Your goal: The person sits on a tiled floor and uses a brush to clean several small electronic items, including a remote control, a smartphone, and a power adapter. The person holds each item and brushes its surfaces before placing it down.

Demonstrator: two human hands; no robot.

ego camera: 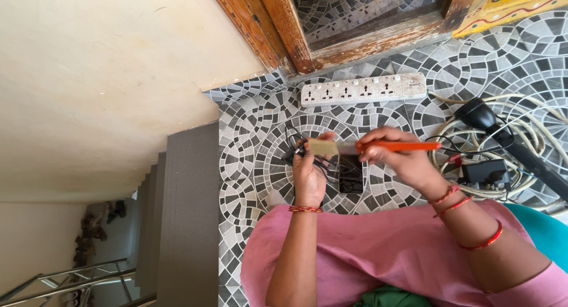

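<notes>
My left hand [309, 175] is raised over the tiled floor, pinching a small tan flat piece [322, 146] with thin black wires [296, 142] hanging from it. My right hand [397, 159] grips an orange-handled tool [408, 146] held level, its tip meeting the tan piece. Below and between both hands, a dark rectangular device [350, 175] lies on the floor. Pink cloth [378, 248] covers my lap.
A white multi-socket power strip [364, 89] lies by the wooden door frame [296, 35]. A black adapter [485, 172] and coiled pale cables [520, 135] sit at the right. A grey staircase [186, 212] drops away on the left beside a cream wall.
</notes>
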